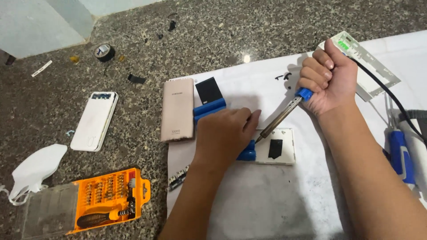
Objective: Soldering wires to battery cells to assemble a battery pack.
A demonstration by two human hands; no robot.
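My right hand (328, 80) is clenched around the blue handle of a soldering iron (284, 114), whose metal tip slants down to the left and ends just beside the fingertips of my left hand (227, 133). My left hand lies palm down on blue cylindrical battery cells (209, 108), pressing them on the white sheet; one blue end (247, 154) shows under the palm. A white flat panel with a black patch (279, 152) lies directly right of that hand. The iron's black cord (391, 100) runs off to the right.
A pinkish power bank (178, 109) and a white power bank (94, 121) lie left of the sheet. An orange screwdriver bit case (106, 200), a white face mask (33, 171), a black tape roll (104, 52), a small circuit board (178, 178), a white frame part (369, 66) and a blue-handled tool (401, 156) surround the work.
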